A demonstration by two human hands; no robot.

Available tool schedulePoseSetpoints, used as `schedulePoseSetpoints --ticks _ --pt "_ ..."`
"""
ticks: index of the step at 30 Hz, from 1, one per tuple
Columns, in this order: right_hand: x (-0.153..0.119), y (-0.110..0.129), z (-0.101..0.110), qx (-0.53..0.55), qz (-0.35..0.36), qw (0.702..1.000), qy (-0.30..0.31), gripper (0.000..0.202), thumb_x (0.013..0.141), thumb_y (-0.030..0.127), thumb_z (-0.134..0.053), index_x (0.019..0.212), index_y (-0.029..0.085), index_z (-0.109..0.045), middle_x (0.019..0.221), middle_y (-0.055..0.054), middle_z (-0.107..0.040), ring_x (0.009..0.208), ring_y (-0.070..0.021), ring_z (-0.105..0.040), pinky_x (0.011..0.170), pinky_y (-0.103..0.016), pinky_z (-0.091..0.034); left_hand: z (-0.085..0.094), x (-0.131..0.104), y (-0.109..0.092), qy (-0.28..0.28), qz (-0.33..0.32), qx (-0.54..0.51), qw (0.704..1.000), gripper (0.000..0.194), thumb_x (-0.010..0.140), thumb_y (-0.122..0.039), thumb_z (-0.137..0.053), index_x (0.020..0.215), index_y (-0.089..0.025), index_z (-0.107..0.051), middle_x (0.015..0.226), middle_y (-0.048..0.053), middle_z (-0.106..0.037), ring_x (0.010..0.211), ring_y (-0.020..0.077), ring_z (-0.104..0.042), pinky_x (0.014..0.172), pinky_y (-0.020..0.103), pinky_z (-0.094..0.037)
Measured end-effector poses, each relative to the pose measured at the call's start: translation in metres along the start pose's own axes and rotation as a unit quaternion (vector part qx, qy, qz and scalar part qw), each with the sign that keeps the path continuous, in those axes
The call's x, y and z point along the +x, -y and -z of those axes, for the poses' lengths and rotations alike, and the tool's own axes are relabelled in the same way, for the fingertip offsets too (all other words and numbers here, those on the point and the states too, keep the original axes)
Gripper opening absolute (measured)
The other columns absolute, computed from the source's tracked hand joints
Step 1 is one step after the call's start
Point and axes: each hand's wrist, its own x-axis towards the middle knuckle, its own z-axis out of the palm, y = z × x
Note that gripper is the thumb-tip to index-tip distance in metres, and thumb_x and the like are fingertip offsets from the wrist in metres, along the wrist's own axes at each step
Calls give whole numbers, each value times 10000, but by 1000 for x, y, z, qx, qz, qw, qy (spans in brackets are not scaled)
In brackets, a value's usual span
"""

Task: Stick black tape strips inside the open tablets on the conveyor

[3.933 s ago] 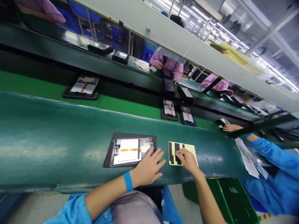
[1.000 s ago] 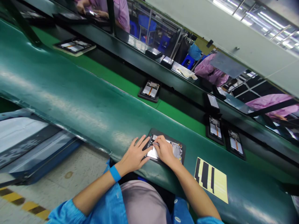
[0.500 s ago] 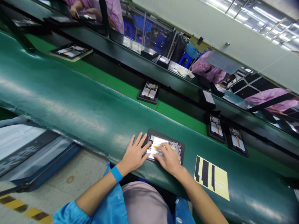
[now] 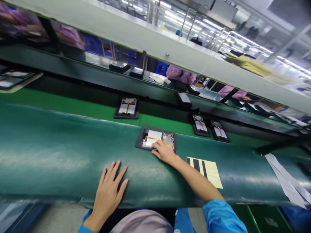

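An opened tablet (image 4: 152, 134) in a black tray or frame lies at the far edge of the green bench mat, its white battery, orange ribbon and circuit board facing up. My right hand (image 4: 165, 150) reaches across to it, with curled fingers and thumb at its near edge, covering part of the board. Closer to me, my left hand (image 4: 109, 187) rests flat on the mat with fingers spread, apart from the tablet and holding nothing. A yellow sheet with black adhesive strips (image 4: 211, 172) lies to the right, partly behind my right forearm.
Beyond the mat runs a green conveyor belt (image 4: 97, 105) carrying several opened tablets, one being a tablet (image 4: 127, 106) just past mine. A white strip of paper (image 4: 286, 179) hangs over the mat at right. Co-workers in pink sit across the line. A black post (image 4: 286, 144) stands at right.
The tablet has moved away from me toward the belt with my right hand on it. My left hand has left the tablet and come down onto the mat. The camera view has turned.
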Motion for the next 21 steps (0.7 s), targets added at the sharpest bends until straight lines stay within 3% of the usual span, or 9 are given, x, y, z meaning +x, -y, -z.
schedulePoseSetpoints --ticks 4,7,12,17,21 --pt "41 -40 20 0 -130 989 -77 318 1003 307 -585 1312 235 -599 1316 -113 -591 1016 -223 -661 828 -313 -515 -4 0 4 -8 -13 -3 1000 506 985 -326 -479 1483 -237 -491 1603 128 -418 1506 327 -351 1232 558 -282" --pt "43 -63 25 10 -198 973 -116 349 1013 350 -566 1345 246 -587 1300 -89 -605 1000 -207 -671 830 -302 -513 -6 0 7 -16 -15 -8 1000 533 976 -340 -480 1504 -271 -456 1587 116 -444 1492 323 -378 1228 554 -300" --pt "8 -120 29 23 -297 946 -128 294 964 442 -637 1209 285 -684 1204 -35 -659 1044 -192 -670 873 -274 -497 -11 -2 11 -13 -12 -19 1000 557 963 -361 -488 1515 -316 -424 1555 100 -482 1468 322 -416 1223 568 -306" --pt "-35 -200 45 8 -474 871 -126 405 969 435 -614 1303 206 -638 1334 -152 -572 1033 -247 -693 856 -336 -503 -15 -3 15 -14 -17 -14 1000 530 956 -370 -494 1481 -312 -455 1494 102 -541 1412 320 -485 1212 560 -326" --pt "-55 -231 51 13 -516 849 -114 349 946 397 -649 1227 192 -679 1304 -166 -581 993 -251 -707 839 -338 -497 -16 -3 18 -25 -27 -3 999 488 942 -364 -509 1425 -297 -503 1447 101 -581 1355 315 -542 1202 541 -346"
